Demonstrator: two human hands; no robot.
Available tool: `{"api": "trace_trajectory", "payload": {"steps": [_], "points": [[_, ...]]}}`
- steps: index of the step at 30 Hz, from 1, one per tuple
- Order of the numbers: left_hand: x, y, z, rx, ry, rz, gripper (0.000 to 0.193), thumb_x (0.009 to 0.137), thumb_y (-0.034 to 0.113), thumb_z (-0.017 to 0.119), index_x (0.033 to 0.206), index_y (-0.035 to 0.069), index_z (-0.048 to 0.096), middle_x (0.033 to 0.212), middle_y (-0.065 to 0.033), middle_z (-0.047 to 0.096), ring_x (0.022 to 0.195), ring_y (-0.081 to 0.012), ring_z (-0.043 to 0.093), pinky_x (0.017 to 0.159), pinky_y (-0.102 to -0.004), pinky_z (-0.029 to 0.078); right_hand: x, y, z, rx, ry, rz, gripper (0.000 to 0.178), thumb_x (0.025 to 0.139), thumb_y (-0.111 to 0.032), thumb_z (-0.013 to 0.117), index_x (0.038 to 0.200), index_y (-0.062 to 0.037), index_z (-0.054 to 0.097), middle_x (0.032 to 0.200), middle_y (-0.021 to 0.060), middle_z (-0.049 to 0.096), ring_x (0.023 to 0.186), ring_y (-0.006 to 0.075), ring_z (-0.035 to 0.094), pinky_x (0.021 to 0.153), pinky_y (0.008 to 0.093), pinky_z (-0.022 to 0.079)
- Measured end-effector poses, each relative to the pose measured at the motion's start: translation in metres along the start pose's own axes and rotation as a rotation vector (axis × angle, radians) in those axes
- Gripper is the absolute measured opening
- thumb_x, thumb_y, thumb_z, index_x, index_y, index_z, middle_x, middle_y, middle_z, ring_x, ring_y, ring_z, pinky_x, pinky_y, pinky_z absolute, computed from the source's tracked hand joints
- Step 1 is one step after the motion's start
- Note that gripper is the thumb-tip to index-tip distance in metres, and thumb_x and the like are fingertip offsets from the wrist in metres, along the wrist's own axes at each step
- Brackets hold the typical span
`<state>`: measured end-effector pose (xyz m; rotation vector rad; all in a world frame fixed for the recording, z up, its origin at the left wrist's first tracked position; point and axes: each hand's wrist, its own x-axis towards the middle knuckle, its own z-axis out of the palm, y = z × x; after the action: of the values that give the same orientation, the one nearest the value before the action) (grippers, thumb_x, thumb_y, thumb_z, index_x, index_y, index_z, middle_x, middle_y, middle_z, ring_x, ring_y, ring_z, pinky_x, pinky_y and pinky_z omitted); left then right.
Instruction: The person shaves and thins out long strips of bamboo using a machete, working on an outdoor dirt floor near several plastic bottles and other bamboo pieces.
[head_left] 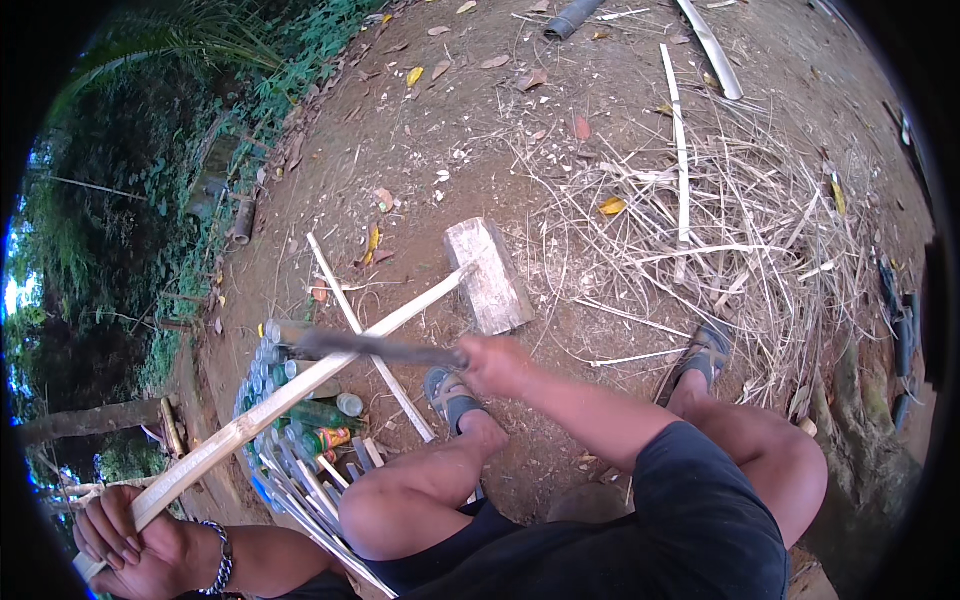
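Observation:
My left hand [135, 545], with a chain bracelet on its wrist, is wrapped round the near end of a long pale bamboo strip [240, 430]. The strip slants up to the right, and its far end rests on a wooden block [490, 275] on the ground. In my right hand [495, 365] is a dark-bladed knife [375, 346], closed in the fist. Its blade points left and crosses the strip in this view; motion blurs it, and I cannot tell whether it touches. A second, thinner strip [395, 388] lies on the ground beyond my left knee, passing beneath the first.
Plastic bottles [275, 375] and a bundle of cut strips [315, 500] lie by my left leg. A heap of thin shavings [740, 220] spreads on the right, with a long strip [680, 150] across it. A split bamboo piece [712, 50] lies farther off. Green plants [180, 130] border the left.

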<state>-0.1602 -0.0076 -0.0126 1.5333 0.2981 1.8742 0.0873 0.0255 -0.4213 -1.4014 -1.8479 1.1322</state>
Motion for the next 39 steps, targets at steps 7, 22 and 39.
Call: {"api": "trace_trajectory", "payload": {"steps": [7, 22, 39], "points": [[0.004, -0.011, -0.01, -0.049, -0.034, -0.019, 0.074, 0.086, 0.08, 0.022, 0.065, 0.011, 0.038, 0.048, 0.0033, 0.038, 0.034, -0.0062, 0.036, 0.036, -0.0167, 0.031, 0.001, 0.083, 0.024, 0.175, 0.141, 0.594, 0.026, 0.094, -0.019, 0.051, 0.108, 0.0014, 0.057, 0.101, 0.0241, 0.065, 0.095, 0.0394, 0.063, 0.083, 0.0473, 0.05], [-0.011, -0.009, -0.011, -0.08, -0.09, 0.065, 0.073, 0.083, 0.082, 0.026, 0.063, 0.013, 0.038, 0.047, 0.0056, 0.039, 0.034, -0.0047, 0.037, 0.038, -0.0158, 0.03, 0.005, 0.066, 0.009, -0.036, 0.185, 0.361, 0.021, 0.087, -0.014, 0.055, 0.106, -0.0046, 0.056, 0.087, 0.0181, 0.067, 0.083, 0.0337, 0.067, 0.071, 0.0459, 0.053], [0.002, -0.009, -0.013, -0.06, -0.062, 0.007, 0.07, 0.086, 0.078, 0.028, 0.065, 0.012, 0.039, 0.048, 0.0044, 0.039, 0.035, -0.0054, 0.037, 0.038, -0.0161, 0.032, 0.005, 0.042, 0.013, 0.15, 0.088, 0.38, 0.027, 0.082, -0.016, 0.06, 0.105, -0.001, 0.056, 0.091, 0.0236, 0.066, 0.086, 0.0401, 0.065, 0.077, 0.0478, 0.051]]}}
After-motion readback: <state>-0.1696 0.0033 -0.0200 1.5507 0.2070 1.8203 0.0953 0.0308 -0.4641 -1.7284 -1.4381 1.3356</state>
